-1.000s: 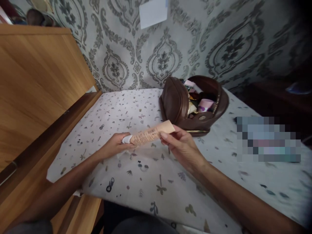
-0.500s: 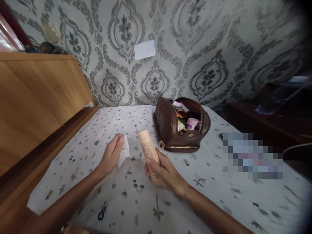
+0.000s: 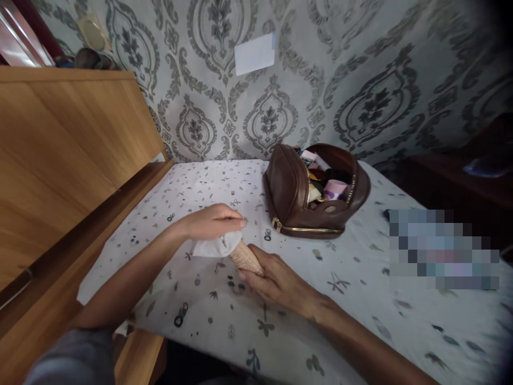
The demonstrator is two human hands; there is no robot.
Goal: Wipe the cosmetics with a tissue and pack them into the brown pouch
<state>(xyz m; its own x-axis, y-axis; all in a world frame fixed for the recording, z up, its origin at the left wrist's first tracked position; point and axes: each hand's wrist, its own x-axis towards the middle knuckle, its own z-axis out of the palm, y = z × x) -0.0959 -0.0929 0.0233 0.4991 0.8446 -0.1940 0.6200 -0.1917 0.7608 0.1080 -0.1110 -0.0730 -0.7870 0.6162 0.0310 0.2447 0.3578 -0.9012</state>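
Print shows on the side of the tube (image 3: pixel 245 258), too small and blurred to read. The tube is above the printed sheet (image 3: pixel 216 337), in front of the bag (image 3: pixel 286 184), tilted with its far end towards the left. The right hand (image 3: pixel 274 278) is wrapped around its near end, fingers largely concealed beneath. The left hand (image 3: pixel 214 222), palm down, is closed over a white cloth (image 3: pixel 212 247), which lies against the tube's far end and conceals it. The bag stands unzipped; its contents overlap and only a pink item (image 3: pixel 335 190) stands out. Writing on the wall paper (image 3: pixel 255 54) cannot be made out. Pixelation masks an object (image 3: pixel 441 250) at right; both forearms run out of view
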